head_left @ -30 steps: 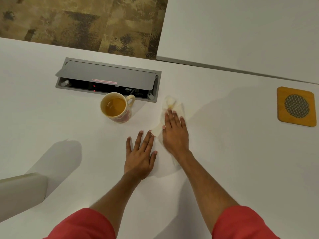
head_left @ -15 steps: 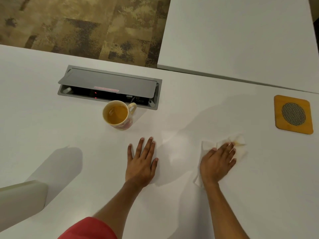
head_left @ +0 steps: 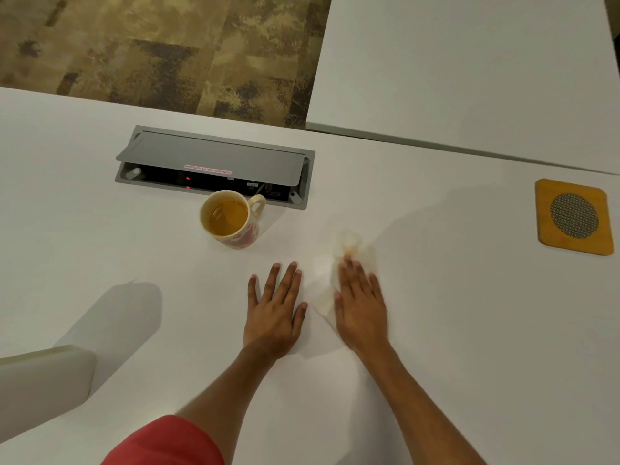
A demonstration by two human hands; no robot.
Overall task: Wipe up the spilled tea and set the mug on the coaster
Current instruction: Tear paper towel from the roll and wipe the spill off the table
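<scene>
Beige rounded chair edge (head_left: pixel 43 380) at far left, well away from both hands. Grey recessed power box with its lid propped open (head_left: pixel 214 166) sits up-left of the left hand; cream ceramic mug with red pattern (head_left: pixel 231 219), upright and holding amber tea, stands just in front of the box, up-left of the left hand and apart from it, handle pointing right. Left hand (head_left: pixel 273 313) lies flat on the white table (head_left: pixel 469 330), palm down, fingers spread, gripping nothing. Just right of it, near but not touching, the right hand (head_left: pixel 360 307) is also flat, fingers extended and close together, pressing down on a crumpled white paper tissue with a tea stain (head_left: pixel 349 253); tissue sticks out past the fingertips and along the hand's left edge. Right hand is motion-blurred. Square bamboo coaster with a round dark mesh centre (head_left: pixel 574 217) is far up-right of the right hand, well apart from the mug, nothing on it.
</scene>
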